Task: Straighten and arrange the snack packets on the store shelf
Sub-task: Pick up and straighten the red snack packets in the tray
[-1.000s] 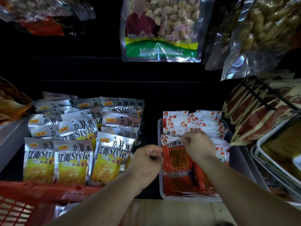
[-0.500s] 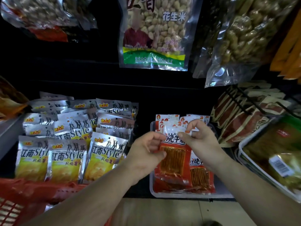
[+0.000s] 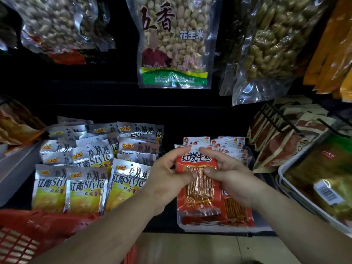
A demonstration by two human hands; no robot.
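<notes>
Red-orange snack packet [image 3: 198, 180], clear window showing thin sticks, pinched by left hand [image 3: 167, 180] and right hand [image 3: 230, 178] above its tray [image 3: 219, 228].

Above the clear tray [image 3: 266, 227] of red packets, the left hand [image 3: 167, 180] and right hand [image 3: 230, 176] pinch one red packet [image 3: 198, 185]; silver-yellow packets [image 3: 85, 189] lie left of it.

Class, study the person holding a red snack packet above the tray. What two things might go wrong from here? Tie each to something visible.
1. The left hand and right hand pinch the red packet only at its upper half. Its lower end hangs free, so it may slip and land crooked on the stacked packets in the tray.
2. The left forearm crosses in front of the leaning chip packets; a sideways move might knock the front row over.
</notes>
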